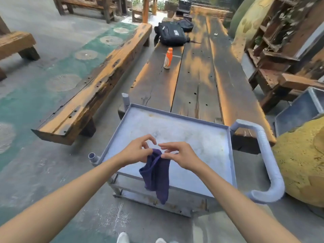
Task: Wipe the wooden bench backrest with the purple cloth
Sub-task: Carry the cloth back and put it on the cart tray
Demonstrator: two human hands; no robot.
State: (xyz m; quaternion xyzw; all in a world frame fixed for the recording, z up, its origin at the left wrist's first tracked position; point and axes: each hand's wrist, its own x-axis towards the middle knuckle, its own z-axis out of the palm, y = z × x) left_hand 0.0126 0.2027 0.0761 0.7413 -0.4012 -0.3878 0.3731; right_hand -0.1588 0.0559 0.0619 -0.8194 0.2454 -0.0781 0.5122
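White shoe tips (123, 238) peek in at 6 o'clock, on the grey concrete floor (52, 172). Both bare forearms reach up from the lower corners toward the centre of the head view, meeting over a grey metal cart (226, 155). Between them hangs the purple cloth (157, 176), pinched at its top edge and drooping past the near rim of the cart's top tray. At 11 o'clock of the cloth, the left hand (135, 151) grips the upper corner with thumb and bent fingers; at 1 o'clock of it, the right hand (180, 156) nips the same bunched edge between thumb and forefinger, its other fingers spread loose. A curved tubular handle (268, 160) closes the cart's side at 3 o'clock. Beyond the cart, toward 12 o'clock, a long dark plank table (201, 71) runs away, with an orange bottle (168, 58) standing upright on it and a black bag (171, 33) further along. Toward 10 o'clock lies a heavy wooden bench (98, 81), parallel to the table and well apart from the cloth. A yellow rock-like mass (301, 162) sits at 3 o'clock.
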